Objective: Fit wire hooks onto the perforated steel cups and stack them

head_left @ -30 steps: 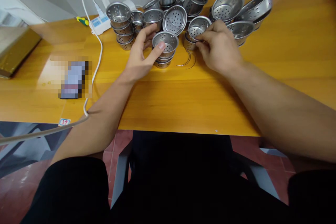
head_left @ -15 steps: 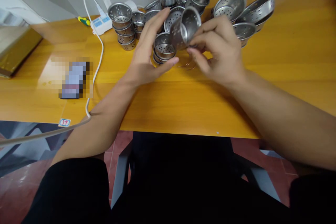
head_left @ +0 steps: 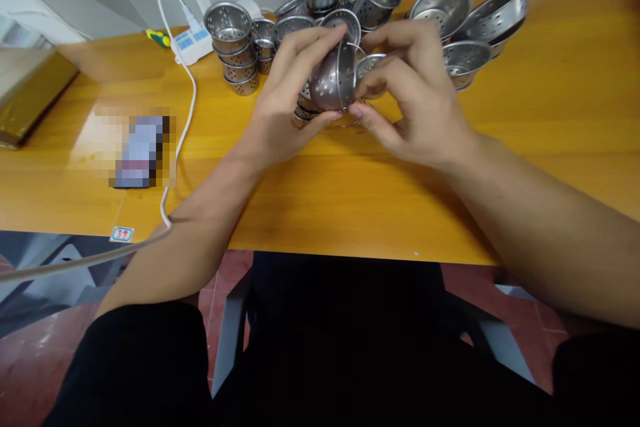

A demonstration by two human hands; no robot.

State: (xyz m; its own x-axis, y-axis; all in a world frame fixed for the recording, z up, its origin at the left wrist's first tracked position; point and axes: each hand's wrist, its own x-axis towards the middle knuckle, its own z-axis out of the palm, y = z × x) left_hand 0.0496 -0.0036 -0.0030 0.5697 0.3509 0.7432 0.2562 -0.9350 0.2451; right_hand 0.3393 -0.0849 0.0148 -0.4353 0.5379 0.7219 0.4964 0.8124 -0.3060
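Observation:
A small perforated metal strainer cup (head_left: 331, 83) is tipped on its side between my hands, its mouth turned to the right. My left hand (head_left: 283, 97) is closed around it, fingertips at the top of the rim and thumb beneath. At the rim's right side, my right hand (head_left: 413, 93) pinches with thumb and fingers. Thin wire (head_left: 353, 123) shows by the right fingertips, and a thin arc curves off the upper rim; whether these are joined to the cup I cannot tell. Partly hidden behind the left hand stand more strainer cups (head_left: 306, 103).
Several perforated cups (head_left: 231, 37) stand stacked at the back left, with larger strainers (head_left: 495, 17) at the back right. A white power strip (head_left: 193, 45), a yellow-green tool (head_left: 159, 38) and a blurred phone (head_left: 141, 150) lie left. A white cable (head_left: 194, 97) crosses my left forearm.
The strainer cup has turned and moved slightly down and left into my left hand, which was open beside it and is now closed on it. My right hand stays at its rim.

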